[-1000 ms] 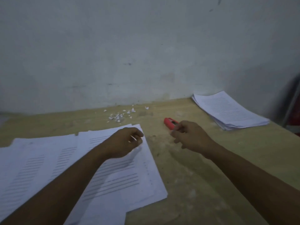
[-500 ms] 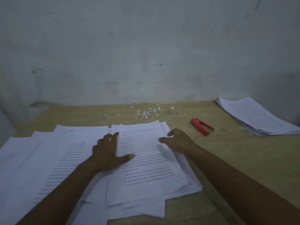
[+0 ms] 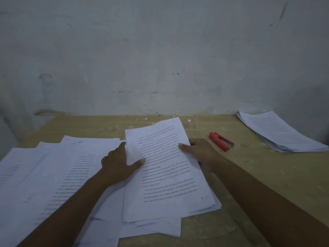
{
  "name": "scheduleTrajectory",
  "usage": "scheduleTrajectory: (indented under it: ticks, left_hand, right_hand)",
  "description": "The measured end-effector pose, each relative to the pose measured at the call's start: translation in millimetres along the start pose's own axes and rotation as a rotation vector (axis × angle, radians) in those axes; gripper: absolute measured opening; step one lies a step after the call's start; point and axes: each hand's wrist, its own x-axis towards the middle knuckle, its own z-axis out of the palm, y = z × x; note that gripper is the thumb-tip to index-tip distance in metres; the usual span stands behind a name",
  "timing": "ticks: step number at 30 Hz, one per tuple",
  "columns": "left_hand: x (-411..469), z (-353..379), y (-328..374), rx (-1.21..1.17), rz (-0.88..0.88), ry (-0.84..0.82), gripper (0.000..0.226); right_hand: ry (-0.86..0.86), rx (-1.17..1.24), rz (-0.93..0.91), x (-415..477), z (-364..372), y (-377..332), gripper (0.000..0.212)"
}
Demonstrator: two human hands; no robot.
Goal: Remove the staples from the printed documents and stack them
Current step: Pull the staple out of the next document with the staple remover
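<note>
Main hazard from here: fanning and slipping of the printed document (image 3: pixel 165 168), a set of several sheets with its far end raised and its near end resting on the heap of loose papers (image 3: pixel 151 229), near the centre of the tabletop (image 3: pixel 267 157). Gripped only at the two side edges, so liable to sag in the middle and shed lower sheets onto the spread of papers (image 3: pixel 44 175) at the left, mixing finished pages with unfinished ones. No staple discernible either way in this dim view; with one left in a corner, a risk of stacking the set unfinished. Also a chance of dragging the heap along on the way to the finished stack (image 3: pixel 281 132) at the far right, or of knocking the red staple tool (image 3: pixel 220 141), lying on the tabletop just right of the right hand (image 3: pixel 201 152). Small paper scraps (image 3: pixel 146 119) at the far edge by the wall (image 3: pixel 160 59), well clear of the likely path. Left hand (image 3: pixel 117 164): thumb pressed flat on the printed face near the left edge, fingers (image 3: pixel 114 154) curled round that edge and tucked behind, pinching the set. Right hand: thumb laid on the right margin of the page, fingers (image 3: pixel 195 142) bent beneath the right edge, clamped on the same set. Neither hand spread wide; both closed just enough to hold paper, with nothing else in them.
</note>
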Motion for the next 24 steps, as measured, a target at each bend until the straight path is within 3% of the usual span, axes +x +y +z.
scheduleTrajectory:
  ticks: [5,8,12,17,24]
  left_hand:
    - [3,-10,14,-0.612,-0.099,0.101,0.083]
    - [9,-16,14,-0.957,-0.143,0.052,0.074]
    - [5,-15,21,-1.081,-0.062,-0.055,0.028]
    - [4,-12,34,-1.216,-0.050,-0.077,0.028]
    - [-3,-31,83,-1.286,0.141,0.130,0.017]
  right_hand:
    - [-0.021,0.089,-0.015,-3,-12,-7,0.026]
    - [-0.013,0.090,-0.052,-3,-20,-7,0.027]
    - [-0.003,0.104,-0.106,-5,-27,-7,0.026]
    - [0.003,0.236,-0.183,-10,-32,-8,0.034]
    - [0.066,0.179,-0.331,-25,-36,-27,0.030]
